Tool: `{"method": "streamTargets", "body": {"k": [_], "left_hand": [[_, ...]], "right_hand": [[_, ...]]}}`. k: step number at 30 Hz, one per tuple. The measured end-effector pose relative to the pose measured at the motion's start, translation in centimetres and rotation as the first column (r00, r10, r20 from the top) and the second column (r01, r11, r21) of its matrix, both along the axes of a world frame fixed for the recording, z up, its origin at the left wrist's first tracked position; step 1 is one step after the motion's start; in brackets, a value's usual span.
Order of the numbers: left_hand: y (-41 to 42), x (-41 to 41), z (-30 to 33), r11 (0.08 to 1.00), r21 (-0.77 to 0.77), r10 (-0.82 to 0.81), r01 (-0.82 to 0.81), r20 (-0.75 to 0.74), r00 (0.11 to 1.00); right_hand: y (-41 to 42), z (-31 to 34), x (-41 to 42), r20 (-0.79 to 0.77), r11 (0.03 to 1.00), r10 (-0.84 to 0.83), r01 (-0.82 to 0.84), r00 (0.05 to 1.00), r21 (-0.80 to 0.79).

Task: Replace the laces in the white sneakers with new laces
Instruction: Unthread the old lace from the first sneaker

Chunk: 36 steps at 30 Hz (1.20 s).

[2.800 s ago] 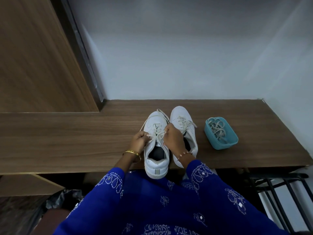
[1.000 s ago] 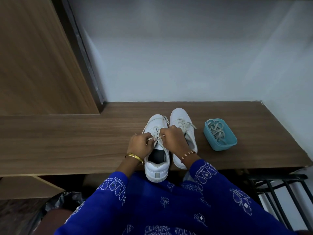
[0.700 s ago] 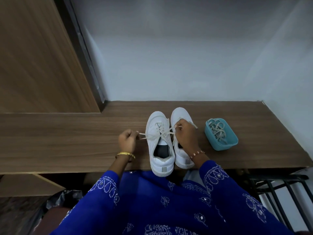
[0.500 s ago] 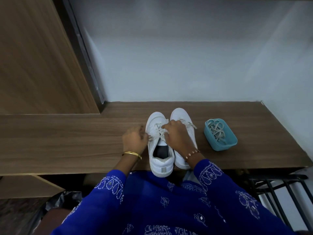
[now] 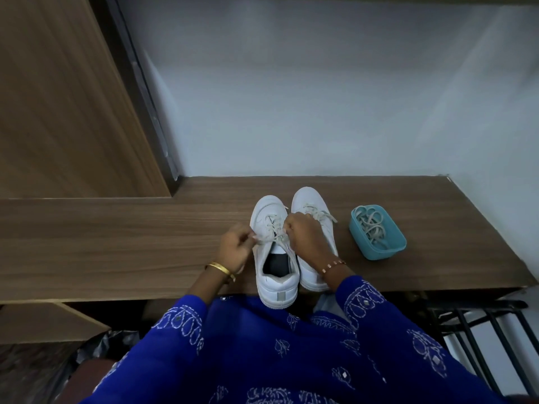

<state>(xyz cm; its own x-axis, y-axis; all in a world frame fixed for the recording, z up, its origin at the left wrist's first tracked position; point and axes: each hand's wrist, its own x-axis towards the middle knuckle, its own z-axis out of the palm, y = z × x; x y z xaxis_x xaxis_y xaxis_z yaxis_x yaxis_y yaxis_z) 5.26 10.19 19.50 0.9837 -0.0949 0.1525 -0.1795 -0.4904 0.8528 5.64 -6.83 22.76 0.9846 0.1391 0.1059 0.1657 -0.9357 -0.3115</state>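
Head view, looking down: two white sneakers stand side by side on the wooden bench [image 5: 116,243], toes pointing away from me toward the wall, heels at the bench's near edge, long axes running straight front to back. My left hand [image 5: 234,247] sits just left of the left sneaker [image 5: 274,252], fingers curled and pinching one end of its lace [image 5: 272,233]. My right hand [image 5: 303,239] reaches across from the other side, fingers curled on the other end of that lace, over the top eyelets. The lace crosses up the tongue between my two hands; whether a knot sits there I cannot make out. The left sneaker's heel overhangs the bench edge slightly, dark insole showing in the opening. The right sneaker [image 5: 312,205] lies just beside it, touching or nearly so; my right hand and wrist cover its middle and opening, leaving the toe, some lace crossings and part of the heel visible. Off to the right, apart from the shoes, a small teal tub [image 5: 390,249] holds a tangle of pale laces [image 5: 372,225]. My blue sleeves hide the bench's near edge below the shoes.
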Motion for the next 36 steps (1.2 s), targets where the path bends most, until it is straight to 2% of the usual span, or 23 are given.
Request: {"method": "streamTargets", "body": {"k": [2,3,5,7,8,9,10,11,12,13,14,15,16,17,20,22,25,28,29,31,34,36], "left_hand": [[0.7,-0.2,0.2,0.958,-0.27,0.073,-0.094,-0.086,0.994],[0.9,-0.1,0.5,0.904,-0.397,0.106,-0.156,-0.144,0.984],[0.7,0.0,1.1,0.712,-0.64,0.123,-0.29,-0.294,0.948],[0.4,0.0,2.3,0.479,-0.785,0.056,-0.392,-0.419,0.906],[0.3,0.0,2.7,0.416,-0.796,0.03,-0.439,-0.47,0.882],[0.3,0.0,3.0,0.401,-0.789,0.003,-0.465,-0.507,0.862],[0.6,0.1,2.9,0.459,-0.752,0.003,-0.473,-0.531,0.848],[0.6,0.2,3.1,0.559,-0.701,0.012,-0.443,-0.528,0.849],[0.7,0.3,2.9,0.707,-0.592,0.042,-0.387,-0.511,0.859],[0.7,0.6,2.7,0.852,-0.435,0.056,-0.292,-0.478,0.877],[0.6,0.9,2.7,0.965,-0.188,0.087,-0.181,-0.423,0.902],[0.5,1.2,2.7,0.992,0.092,0.108,-0.081,-0.342,0.934],[0.3,1.3,2.6,0.954,0.3,0.101,-0.017,-0.269,0.958],[-0.1,1.3,2.6,0.918,0.396,0.07,0.024,-0.221,0.973],[-1.8,0.4,2.2,0.87,0.477,-0.055,0.121,-0.151,0.987],[-2.6,-0.2,1.7,0.799,0.589,-0.099,0.121,-0.07,0.993],[-2.8,-0.7,1.4,0.699,0.715,-0.118,0.028,0.076,0.99],[-2.7,-0.6,1.8,0.571,0.821,-0.143,-0.006,0.107,0.984],[-2.5,-0.4,1.9,0.591,0.807,-0.125,0.012,0.077,0.989],[-2.5,-0.7,1.7,0.594,0.803,-0.111,-0.045,0.137,0.984],[-2.8,-1.0,1.5,0.69,0.723,-0.116,-0.026,0.146,0.983],[-2.7,-1.2,0.9,0.739,0.674,-0.112,0.007,0.112,0.987]], "right_hand": [[-0.6,0.1,0.1,-0.021,0.996,-0.023,0.024,1.0,0.081],[-0.8,0.3,0.2,-0.004,0.993,-0.045,0.046,0.999,0.109],[-1.3,0.6,0.1,0.058,0.984,-0.114,0.105,0.992,0.143],[-1.7,0.6,0.2,0.095,0.962,-0.185,0.161,0.978,0.22],[-1.7,0.5,0.1,0.102,0.943,-0.202,0.166,0.974,0.287],[-1.7,0.3,0.0,0.107,0.923,-0.211,0.162,0.972,0.35],[-1.7,0.1,-0.2,0.11,0.915,-0.211,0.156,0.971,0.372],[-1.7,-0.1,-0.2,0.119,0.924,-0.202,0.148,0.972,0.352],[-1.7,-0.2,-0.2,0.128,0.947,-0.181,0.138,0.975,0.289],[-1.6,-0.3,-0.2,0.147,0.974,-0.145,0.115,0.979,0.194],[-1.4,-0.4,-0.2,0.166,0.993,-0.09,0.075,0.982,0.096],[-1.1,-0.7,-0.1,0.183,1.0,-0.017,0.014,0.983,0.02],[-0.7,-0.9,-0.1,0.187,0.998,0.045,-0.037,0.981,-0.047],[-0.3,-1.1,-0.2,0.181,0.99,0.098,-0.077,0.979,-0.121],[1.0,-0.9,-0.7,0.116,0.966,0.113,-0.082,0.987,-0.244],[1.3,-0.3,-0.7,0.112,0.976,0.082,-0.058,0.99,-0.211],[1.0,-0.5,-0.5,0.098,0.984,0.082,-0.064,0.992,-0.166],[0.7,-0.6,-0.5,-0.026,1.0,0.025,-0.025,0.999,-0.014],[0.6,-0.7,-0.4,-0.047,0.998,0.003,0.001,0.999,0.071],[0.4,-0.6,-0.2,-0.119,0.958,-0.043,0.074,0.992,0.278],[0.0,0.4,0.1,-0.177,0.77,-0.121,0.205,0.977,0.604],[-0.2,1.1,0.6,-0.183,0.568,-0.24,0.29,0.953,0.77]]}}
